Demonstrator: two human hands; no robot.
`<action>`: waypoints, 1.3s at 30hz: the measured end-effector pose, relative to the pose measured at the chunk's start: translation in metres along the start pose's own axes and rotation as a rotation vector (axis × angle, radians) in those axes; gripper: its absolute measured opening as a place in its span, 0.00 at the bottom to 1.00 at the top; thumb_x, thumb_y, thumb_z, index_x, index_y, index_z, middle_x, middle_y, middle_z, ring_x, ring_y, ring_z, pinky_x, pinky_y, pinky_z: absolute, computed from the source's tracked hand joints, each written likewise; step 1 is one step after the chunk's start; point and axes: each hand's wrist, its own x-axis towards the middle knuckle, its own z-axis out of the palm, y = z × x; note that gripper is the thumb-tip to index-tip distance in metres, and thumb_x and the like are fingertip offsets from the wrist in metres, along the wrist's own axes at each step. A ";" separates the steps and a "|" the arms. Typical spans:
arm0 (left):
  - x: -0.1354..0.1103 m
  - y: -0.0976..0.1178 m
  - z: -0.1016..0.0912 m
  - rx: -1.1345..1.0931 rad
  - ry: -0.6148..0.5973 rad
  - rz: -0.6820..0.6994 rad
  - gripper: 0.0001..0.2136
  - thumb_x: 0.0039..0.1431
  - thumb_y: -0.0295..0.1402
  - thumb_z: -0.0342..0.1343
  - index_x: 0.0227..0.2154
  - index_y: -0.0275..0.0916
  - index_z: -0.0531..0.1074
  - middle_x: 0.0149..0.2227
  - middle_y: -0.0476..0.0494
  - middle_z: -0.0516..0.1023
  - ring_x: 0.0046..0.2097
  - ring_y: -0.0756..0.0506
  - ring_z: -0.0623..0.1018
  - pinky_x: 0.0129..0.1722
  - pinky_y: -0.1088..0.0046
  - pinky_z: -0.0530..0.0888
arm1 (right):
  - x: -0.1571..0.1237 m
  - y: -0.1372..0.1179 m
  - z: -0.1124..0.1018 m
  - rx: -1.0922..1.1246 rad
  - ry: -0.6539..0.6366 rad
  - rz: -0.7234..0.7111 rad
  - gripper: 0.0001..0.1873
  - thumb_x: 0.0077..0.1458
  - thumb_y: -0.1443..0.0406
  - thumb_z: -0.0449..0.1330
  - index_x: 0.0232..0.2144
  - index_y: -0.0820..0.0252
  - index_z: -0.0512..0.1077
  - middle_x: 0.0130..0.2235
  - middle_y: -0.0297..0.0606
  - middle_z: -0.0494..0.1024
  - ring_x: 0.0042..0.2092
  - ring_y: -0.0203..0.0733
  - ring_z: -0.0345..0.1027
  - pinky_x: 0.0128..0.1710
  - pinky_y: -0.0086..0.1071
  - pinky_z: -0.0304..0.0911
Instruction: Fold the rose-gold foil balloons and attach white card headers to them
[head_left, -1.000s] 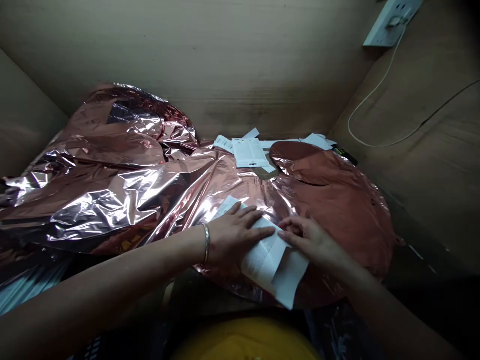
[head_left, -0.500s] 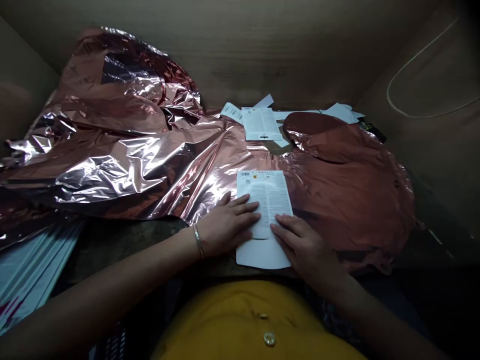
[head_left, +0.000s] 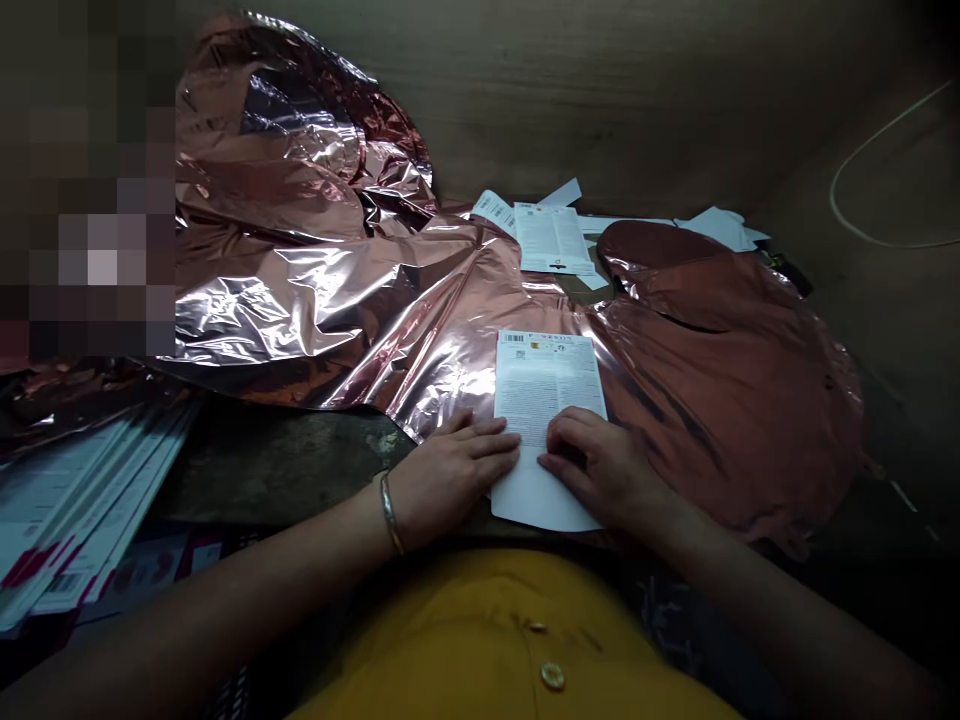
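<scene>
A white printed paper packet lies flat in front of me, with a barcode at its top edge and a plain white lower part. It rests partly on a shiny pink foil balloon. My left hand lies stretched out, its fingertips on the packet's left side. My right hand rests at the packet's right side with bent fingers. A gap shows between its thumb and forefinger, and nothing is visible in it.
Behind lie a second printed packet and several white paper pieces. The balloon spreads widely to both sides. A stack of printed cards stands low on the left. A thin pale cord hangs at the right by the wall. Pixelation covers the upper left.
The view has shifted, so the scene sits further right. My right hand's fingers have bent more, and the line across the packet's lower part no longer shows. My left hand stays on the packet.
</scene>
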 end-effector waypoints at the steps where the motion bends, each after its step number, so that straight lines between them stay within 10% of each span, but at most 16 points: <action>1: -0.001 0.000 0.000 -0.017 0.008 -0.007 0.15 0.67 0.29 0.47 0.54 0.41 0.70 0.58 0.45 0.71 0.63 0.42 0.65 0.64 0.53 0.58 | -0.001 -0.001 0.001 -0.023 0.004 0.009 0.05 0.55 0.70 0.59 0.30 0.58 0.66 0.33 0.35 0.70 0.35 0.39 0.65 0.34 0.32 0.63; 10: 0.003 0.003 0.001 -0.024 0.068 -0.065 0.15 0.68 0.33 0.46 0.53 0.37 0.71 0.57 0.42 0.72 0.61 0.41 0.67 0.63 0.55 0.61 | -0.013 0.001 -0.005 -0.145 0.168 -0.018 0.03 0.58 0.69 0.57 0.32 0.59 0.71 0.38 0.40 0.70 0.40 0.42 0.67 0.39 0.34 0.65; 39: 0.001 0.000 0.008 0.019 0.173 -0.016 0.14 0.67 0.30 0.47 0.51 0.34 0.72 0.55 0.42 0.74 0.60 0.42 0.69 0.61 0.60 0.65 | -0.009 -0.007 0.012 -0.166 0.060 -0.266 0.10 0.61 0.73 0.54 0.43 0.64 0.72 0.42 0.45 0.73 0.43 0.43 0.69 0.42 0.34 0.69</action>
